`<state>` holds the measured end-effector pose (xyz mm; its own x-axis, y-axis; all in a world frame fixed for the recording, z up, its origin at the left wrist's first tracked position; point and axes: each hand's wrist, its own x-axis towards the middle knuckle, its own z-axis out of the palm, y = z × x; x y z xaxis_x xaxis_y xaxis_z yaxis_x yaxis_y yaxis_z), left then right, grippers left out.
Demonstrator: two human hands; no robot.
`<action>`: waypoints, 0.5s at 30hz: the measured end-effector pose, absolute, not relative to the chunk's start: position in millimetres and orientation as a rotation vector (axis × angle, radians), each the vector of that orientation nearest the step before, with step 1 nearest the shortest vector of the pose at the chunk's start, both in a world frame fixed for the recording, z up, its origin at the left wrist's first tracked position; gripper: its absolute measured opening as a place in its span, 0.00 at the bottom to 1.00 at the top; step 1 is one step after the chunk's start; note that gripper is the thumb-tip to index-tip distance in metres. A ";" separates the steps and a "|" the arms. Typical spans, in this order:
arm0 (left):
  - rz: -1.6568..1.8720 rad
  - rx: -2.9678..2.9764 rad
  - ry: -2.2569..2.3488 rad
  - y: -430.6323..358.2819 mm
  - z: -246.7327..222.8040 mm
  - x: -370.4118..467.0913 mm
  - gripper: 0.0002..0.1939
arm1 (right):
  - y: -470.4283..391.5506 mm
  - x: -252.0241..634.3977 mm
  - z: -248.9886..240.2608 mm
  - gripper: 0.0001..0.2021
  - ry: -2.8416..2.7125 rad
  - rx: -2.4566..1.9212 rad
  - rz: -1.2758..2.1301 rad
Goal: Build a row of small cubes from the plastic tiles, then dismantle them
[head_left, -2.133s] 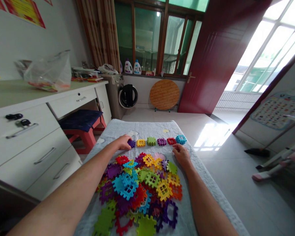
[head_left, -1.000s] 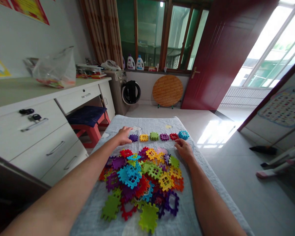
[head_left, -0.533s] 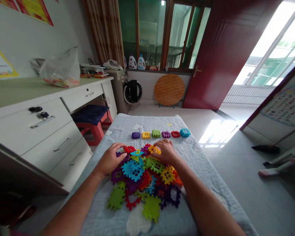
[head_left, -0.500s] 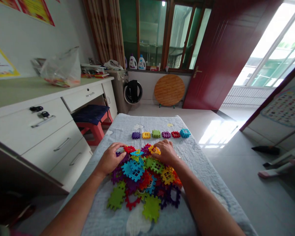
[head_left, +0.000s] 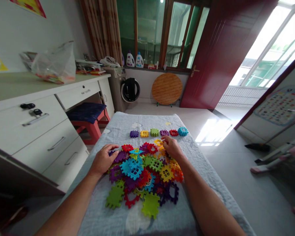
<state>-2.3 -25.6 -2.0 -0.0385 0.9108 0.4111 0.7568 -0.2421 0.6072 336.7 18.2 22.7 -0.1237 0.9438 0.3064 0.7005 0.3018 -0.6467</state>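
A heap of toothed plastic building blocks, in several colours, lies on the cloth between my hands. My left hand (head_left: pixel 105 159) rests at the heap's left edge with thumb and fingers apart, beside a purple block (head_left: pixel 121 156). At the far right of the heap, my right hand (head_left: pixel 171 147) has its fingertips closed on the edge of a yellow block (head_left: pixel 158 142). Blue blocks (head_left: pixel 132 167) and a green windowed block (head_left: pixel 155 164) lie on top of the heap. Behind it stands a row of assembled blocks, with a purple one (head_left: pixel 134 133) at the left and a blue one (head_left: pixel 183 131) at the right.
A pale blue cloth (head_left: pixel 98 209) covers the table. To the left are a white drawer cabinet (head_left: pixel 64 141) and a red stool (head_left: pixel 94 131) with a dark seat. A round wooden tabletop (head_left: pixel 166 88) leans against the far wall, near a red door (head_left: pixel 211 59).
My right hand has moved off the heap's top towards its far edge, with the yellow block at its fingertips. My left hand has drawn slightly left. The view has shifted a little.
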 end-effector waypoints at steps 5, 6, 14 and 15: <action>1.144 2.008 1.788 -26.9 -1.4 -1.9 0.16 | 21.3 337.9 15.0 0.16 -1.766 -1.401 0.619; 1.145 2.004 1.789 -27.0 -1.2 -2.1 0.16 | 21.9 337.4 13.8 0.16 -1.741 -1.385 0.681; 1.141 2.003 1.799 -26.3 -0.4 -2.7 0.16 | 18.3 360.1 25.9 0.17 -2.119 -1.466 0.518; 1.137 2.004 1.800 -26.4 -0.3 -2.8 0.16 | 16.2 364.5 28.7 0.21 -2.202 -1.483 0.509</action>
